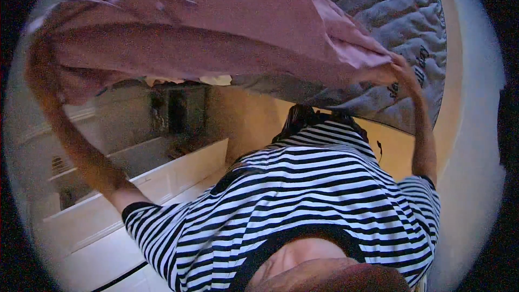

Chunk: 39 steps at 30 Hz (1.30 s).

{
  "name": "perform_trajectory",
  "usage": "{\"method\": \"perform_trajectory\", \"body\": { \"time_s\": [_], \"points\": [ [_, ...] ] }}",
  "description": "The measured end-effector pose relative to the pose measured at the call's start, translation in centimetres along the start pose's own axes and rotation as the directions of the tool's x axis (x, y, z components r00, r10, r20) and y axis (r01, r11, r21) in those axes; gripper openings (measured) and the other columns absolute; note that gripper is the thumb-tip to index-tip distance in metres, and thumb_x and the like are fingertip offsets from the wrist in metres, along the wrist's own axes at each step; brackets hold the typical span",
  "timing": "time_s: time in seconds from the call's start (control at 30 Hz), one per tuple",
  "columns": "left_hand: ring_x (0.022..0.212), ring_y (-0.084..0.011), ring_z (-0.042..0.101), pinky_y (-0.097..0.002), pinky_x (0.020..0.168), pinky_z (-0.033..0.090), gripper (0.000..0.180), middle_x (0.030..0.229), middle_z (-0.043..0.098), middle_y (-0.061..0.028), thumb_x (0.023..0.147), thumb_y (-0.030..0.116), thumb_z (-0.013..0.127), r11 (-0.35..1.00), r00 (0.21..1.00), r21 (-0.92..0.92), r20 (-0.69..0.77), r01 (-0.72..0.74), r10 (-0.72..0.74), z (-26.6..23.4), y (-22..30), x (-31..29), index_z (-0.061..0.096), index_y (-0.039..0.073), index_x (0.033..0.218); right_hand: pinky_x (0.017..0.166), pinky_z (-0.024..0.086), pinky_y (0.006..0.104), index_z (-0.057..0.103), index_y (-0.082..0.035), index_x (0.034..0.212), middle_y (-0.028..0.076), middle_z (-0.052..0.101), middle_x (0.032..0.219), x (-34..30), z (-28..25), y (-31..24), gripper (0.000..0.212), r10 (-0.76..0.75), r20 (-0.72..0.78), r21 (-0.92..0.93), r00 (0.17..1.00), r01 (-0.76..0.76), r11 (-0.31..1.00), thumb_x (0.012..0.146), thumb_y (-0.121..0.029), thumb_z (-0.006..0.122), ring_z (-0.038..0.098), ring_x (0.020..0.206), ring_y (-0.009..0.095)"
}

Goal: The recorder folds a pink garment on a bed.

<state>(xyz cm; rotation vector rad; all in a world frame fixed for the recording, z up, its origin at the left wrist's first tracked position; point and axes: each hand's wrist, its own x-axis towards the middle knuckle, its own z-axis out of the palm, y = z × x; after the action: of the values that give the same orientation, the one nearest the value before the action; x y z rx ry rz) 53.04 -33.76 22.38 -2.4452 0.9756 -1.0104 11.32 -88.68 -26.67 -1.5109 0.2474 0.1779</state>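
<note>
A wide pink cloth [216,38] is stretched between my hands across the upper part of the view. It sags in folds, and I cannot tell whether it is a sheet, a cover or a garment. At far left my left hand [42,67], dim and partly blurred, grips one end, with the arm raised outward. On the other side my right hand [399,70] pinches the opposite edge, its fingers closed on the fabric. Pale cream patches [216,80] show along the lower edge of the cloth.
A grey quilted bed cover [389,16] with dark lettering lies beyond and below the cloth on the right. White drawer fronts [178,170] stand to my left. A pale wall [476,103] runs along the right, and a thin dark cord [379,148] is near my right side.
</note>
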Motion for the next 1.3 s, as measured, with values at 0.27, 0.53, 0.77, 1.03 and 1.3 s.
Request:
{"method": "perform_trajectory", "body": {
  "time_s": [0.27,0.53,0.77,1.03,1.3],
  "points": [
    [0.083,-0.0162,0.056,-0.0315,0.078,0.046,0.020,0.093,0.063,-0.0024,0.096,0.019,0.052,-0.060,0.736,-0.815,0.549,0.576,-0.395,15.5,21.7,-18.9,0.063,0.003,0.102,0.098,0.040,0.0324,0.053,-0.001,0.127,0.008,0.056,0.124,-10.8,-15.5,6.0,0.044,0.253,-0.211,-0.238,0.944,-0.301,0.924,0.092,-0.027,0.055,0.052,0.111,0.018],
    [0.082,-0.0197,0.058,-0.0368,0.066,0.047,0.030,0.095,0.063,-0.0089,0.092,0.031,0.056,0.273,0.752,-0.707,0.559,0.652,-0.348,40.8,41.1,-34.8,0.065,0.005,0.102,0.085,0.049,0.0368,0.055,-0.006,0.125,0.014,0.060,0.118,0.6,-16.2,22.8,0.048,0.486,-0.179,-0.719,0.855,-0.452,0.529,0.087,-0.035,0.064,0.060,0.104,0.029],
    [0.069,-0.0230,0.058,-0.0399,0.051,0.042,0.039,0.077,0.064,-0.0140,0.092,0.038,0.056,0.383,0.703,-0.590,0.604,0.711,-0.375,47.4,45.4,-46.4,0.069,0.002,0.094,0.094,0.045,0.0405,0.052,-0.005,0.127,0.019,0.057,0.122,17.8,-0.1,21.0,0.048,-0.194,-0.129,-0.856,0.973,-0.011,0.517,0.085,-0.023,0.068,0.055,0.112,0.037],
    [0.069,-0.0223,0.057,-0.0359,0.059,0.045,0.040,0.079,0.064,-0.0099,0.091,0.040,0.058,-0.178,0.291,-0.277,0.955,0.944,0.057,52.7,45.9,-48.8,0.067,0.001,0.094,0.093,0.046,0.0428,0.050,-0.014,0.132,0.019,0.052,0.131,30.0,7.5,17.9,0.048,0.216,-0.078,-0.958,0.973,-0.134,0.254,0.088,-0.030,0.063,0.053,0.115,0.037],
    [0.081,-0.0217,0.061,-0.0360,0.069,0.050,0.039,0.090,0.066,-0.0087,0.089,0.036,0.064,-0.156,0.295,-0.258,0.909,0.953,0.296,45.3,42.7,-45.0,0.062,0.002,0.108,0.088,0.047,0.0406,0.062,-0.007,0.116,0.012,0.065,0.112,27.4,4.8,21.0,0.031,-0.062,-0.099,-0.647,0.993,-0.017,0.763,0.092,-0.026,0.059,0.058,0.110,0.027]
  ]
}}
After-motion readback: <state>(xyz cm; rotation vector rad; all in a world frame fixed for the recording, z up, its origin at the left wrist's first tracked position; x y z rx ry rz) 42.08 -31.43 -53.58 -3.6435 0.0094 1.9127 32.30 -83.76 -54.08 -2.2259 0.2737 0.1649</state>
